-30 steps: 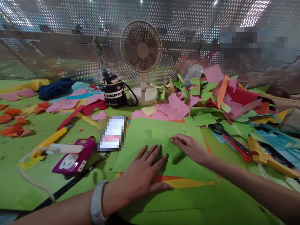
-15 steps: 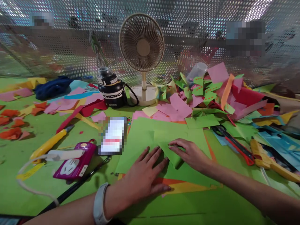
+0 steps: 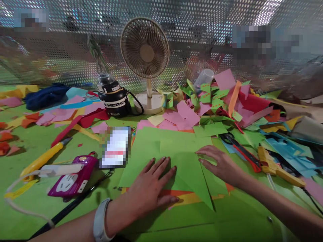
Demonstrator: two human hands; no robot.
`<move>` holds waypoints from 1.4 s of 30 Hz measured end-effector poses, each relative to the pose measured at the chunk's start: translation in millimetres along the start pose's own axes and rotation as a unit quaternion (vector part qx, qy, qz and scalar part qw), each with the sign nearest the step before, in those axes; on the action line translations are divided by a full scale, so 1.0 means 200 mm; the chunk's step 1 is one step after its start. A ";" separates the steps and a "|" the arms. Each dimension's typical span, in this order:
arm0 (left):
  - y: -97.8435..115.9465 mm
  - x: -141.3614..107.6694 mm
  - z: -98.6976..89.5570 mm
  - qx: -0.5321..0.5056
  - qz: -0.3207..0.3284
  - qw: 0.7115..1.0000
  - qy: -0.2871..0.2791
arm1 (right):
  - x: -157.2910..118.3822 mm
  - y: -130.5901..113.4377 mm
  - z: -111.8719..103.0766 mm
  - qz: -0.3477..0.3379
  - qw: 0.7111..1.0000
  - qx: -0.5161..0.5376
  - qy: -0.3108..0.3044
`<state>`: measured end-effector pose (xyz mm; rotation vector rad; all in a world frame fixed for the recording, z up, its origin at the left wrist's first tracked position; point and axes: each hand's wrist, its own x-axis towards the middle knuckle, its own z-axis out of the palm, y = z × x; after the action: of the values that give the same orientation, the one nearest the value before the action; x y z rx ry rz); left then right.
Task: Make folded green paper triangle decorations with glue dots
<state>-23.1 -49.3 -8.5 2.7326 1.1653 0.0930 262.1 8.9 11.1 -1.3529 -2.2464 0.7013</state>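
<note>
A green sheet of paper [image 3: 176, 144] lies in front of me, with orange and yellow sheets [image 3: 188, 199] showing beneath its near edge. Across its lower left my left hand [image 3: 152, 183] rests flat, fingers spread; a pale band is on that wrist. The sheet's near right corner reaches out as a point below my right hand. My right hand [image 3: 217, 163] hovers at the right part of the paper, thumb and fingers apart, nothing seen between them. Whether its fingertips touch the paper I cannot tell.
Left of the paper are a phone [image 3: 116, 148], a purple power bank [image 3: 74, 178] and a yellow utility knife [image 3: 44, 159]. A black bottle [image 3: 114, 101] and a fan [image 3: 146, 53] stand behind. To the right lie scissors [image 3: 242, 151], a yellow glue gun [image 3: 264, 161] and paper scraps [image 3: 186, 114].
The folded-over flap of green paper under my right hand has opened out flat toward me. My right hand has come away from it and its fingers have spread. My left hand stays pressed down.
</note>
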 end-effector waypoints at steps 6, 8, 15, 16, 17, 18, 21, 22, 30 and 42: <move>0.00 0.01 -0.06 -0.044 -0.044 0.998 -0.001 | 0.18 0.04 0.02 0.117 0.991 -0.068 0.002; -0.03 0.03 -0.10 -0.068 -0.104 0.992 0.026 | 0.24 0.04 0.03 0.120 0.990 -0.071 -0.009; -0.21 0.12 -0.16 -0.168 -0.214 0.957 0.096 | 0.32 0.06 0.04 0.131 0.991 0.029 -0.026; -0.22 0.14 -0.16 -0.183 -0.219 0.955 0.085 | 0.32 0.06 0.04 0.127 0.991 0.042 -0.027; -0.23 0.15 -0.16 -0.195 -0.221 0.953 0.076 | 0.32 0.06 0.04 0.124 0.990 0.057 -0.029; -0.23 0.16 -0.15 -0.203 -0.219 0.952 0.072 | 0.32 0.06 0.04 0.120 0.990 0.073 -0.029; -0.21 0.19 -0.14 -0.216 -0.209 0.951 0.077 | 0.32 0.04 0.04 0.111 0.985 0.129 -0.020; -0.20 0.20 -0.14 -0.218 -0.209 0.950 0.081 | 0.32 0.03 0.04 0.112 0.981 0.155 -0.013; -0.19 0.26 -0.18 -0.256 -0.225 0.928 0.150 | 0.31 -0.03 0.04 0.138 0.957 0.253 0.021; 0.01 0.24 -0.39 -0.091 -0.069 0.960 0.256 | 0.44 -0.16 -0.06 0.047 0.974 0.217 0.032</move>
<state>0.9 -5.9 67.8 2.5225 1.3794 0.8852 208.3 77.9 49.7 -1.2426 -1.8442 1.0911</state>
